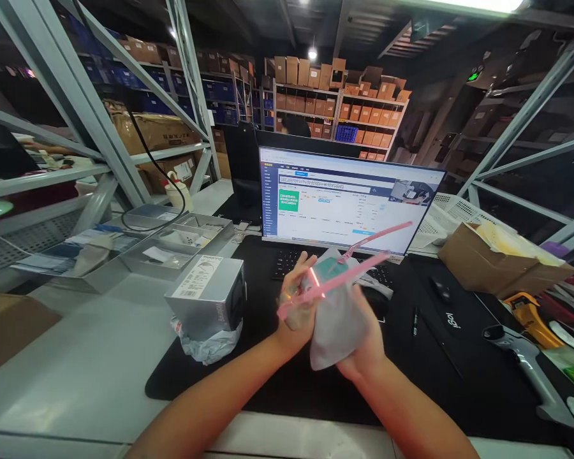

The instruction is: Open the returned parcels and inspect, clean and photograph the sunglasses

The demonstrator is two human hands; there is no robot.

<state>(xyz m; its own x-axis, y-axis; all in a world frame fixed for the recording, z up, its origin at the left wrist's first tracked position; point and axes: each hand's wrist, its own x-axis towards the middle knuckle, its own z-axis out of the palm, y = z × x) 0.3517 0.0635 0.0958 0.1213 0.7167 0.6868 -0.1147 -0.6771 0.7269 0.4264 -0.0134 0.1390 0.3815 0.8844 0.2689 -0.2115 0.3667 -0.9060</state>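
A pair of pink-framed eyeglasses [351, 275] is held above the desk mat, with both temples unfolded and pointing right. My left hand [293, 328] is closed on the glasses at their front; one clear lens shows against the palm. My right hand [369, 347] grips a light grey cloth pouch [338, 328] from below and the right side. Temples cross over the pouch's upper part, where a greenish patch shows. A bright red line of light falls across the near temple and my left fingers.
A monitor [325, 210] and keyboard [283, 262] stand behind my hands. At left, a silver-grey box [210, 293] rests on crumpled plastic [210, 344], near grey trays [182, 248]. A barcode scanner [530, 370], mouse [440, 290], pen [415, 320] and cardboard box [488, 261] lie right.
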